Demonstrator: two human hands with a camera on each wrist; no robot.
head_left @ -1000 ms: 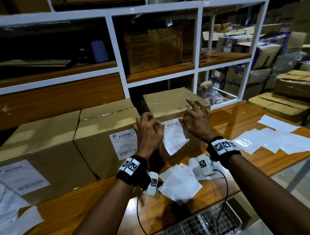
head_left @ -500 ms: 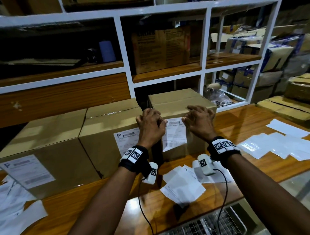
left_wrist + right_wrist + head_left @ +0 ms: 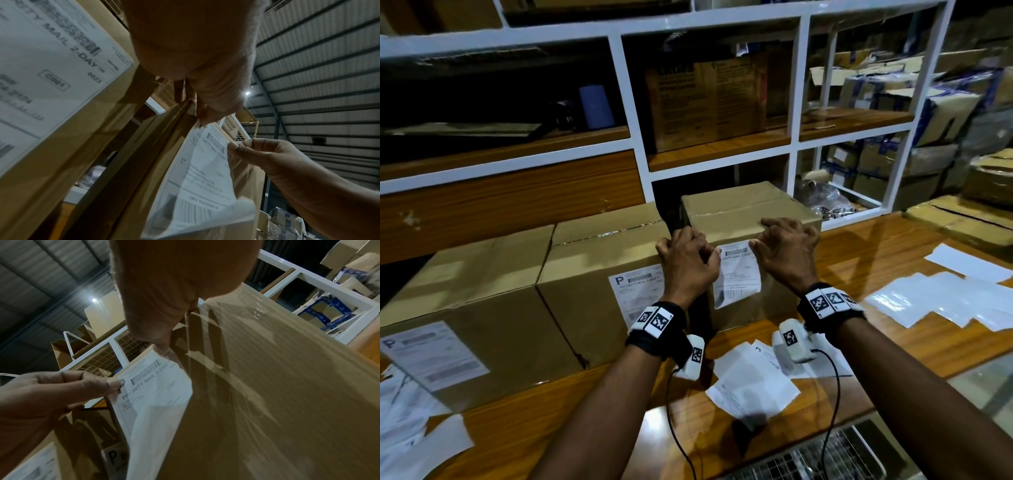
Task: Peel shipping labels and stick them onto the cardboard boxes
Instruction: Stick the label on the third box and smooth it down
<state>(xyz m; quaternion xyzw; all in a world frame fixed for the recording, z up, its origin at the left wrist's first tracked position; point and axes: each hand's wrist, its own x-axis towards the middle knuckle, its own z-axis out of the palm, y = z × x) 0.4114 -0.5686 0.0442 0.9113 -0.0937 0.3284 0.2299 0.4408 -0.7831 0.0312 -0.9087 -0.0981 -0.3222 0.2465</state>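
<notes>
A white shipping label [image 3: 736,274] hangs upright on the front face of the small cardboard box [image 3: 750,212], the rightmost of three. My left hand [image 3: 714,255] pinches its top left corner and my right hand [image 3: 754,245] pinches its top right corner, both at the box's upper edge. In the left wrist view the label [image 3: 201,178] curls away from the cardboard at its lower end. The right wrist view shows the label [image 3: 156,394] between my left hand [image 3: 115,384] and my right hand [image 3: 162,347], its bottom loose.
Two larger boxes [image 3: 599,274] [image 3: 465,308] stand to the left, each with a label stuck on its front. Loose white backing sheets [image 3: 753,387] [image 3: 945,298] lie on the wooden table [image 3: 859,246]. A white shelf frame [image 3: 799,102] rises behind. A wire basket [image 3: 808,459] sits at the near edge.
The label was slanted and held off the box a second ago. Both hands have brought it upright against the front face, up to the top edge.
</notes>
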